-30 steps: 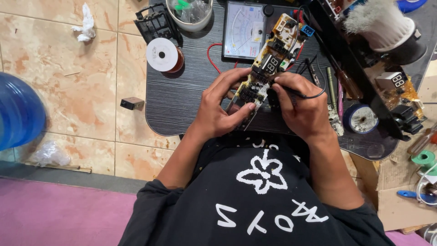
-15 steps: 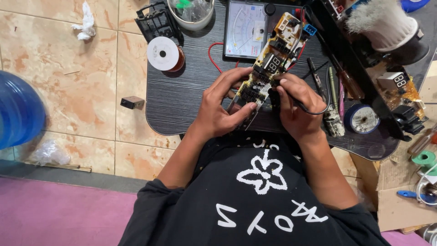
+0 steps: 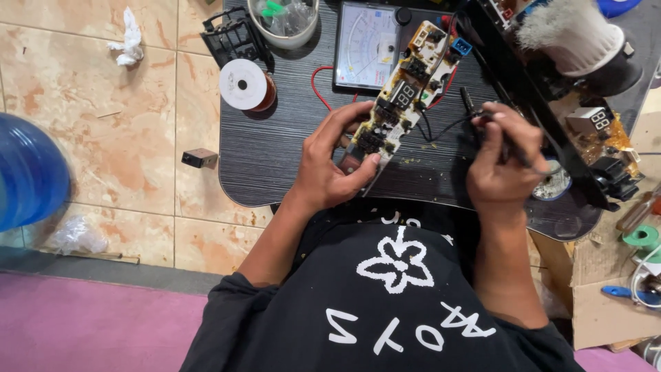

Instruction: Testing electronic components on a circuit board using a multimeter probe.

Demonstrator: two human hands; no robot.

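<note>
the left hand (image 3: 330, 172) pinches the lower end of one long, narrow circuit board (image 3: 403, 89), its cream face crowded with dark parts and a small digit display, slanting over the black wood-grain table (image 3: 275, 158). the right hand (image 3: 502, 165) is closed around a thin dark soldering iron (image 3: 513, 148), well clear of the board, near a round tin (image 3: 554, 182). one analog meter (image 3: 365, 45) lies flat behind the board; one white solder spool (image 3: 242, 84) sits near the table's left edge, with bare tabletop between.
</note>
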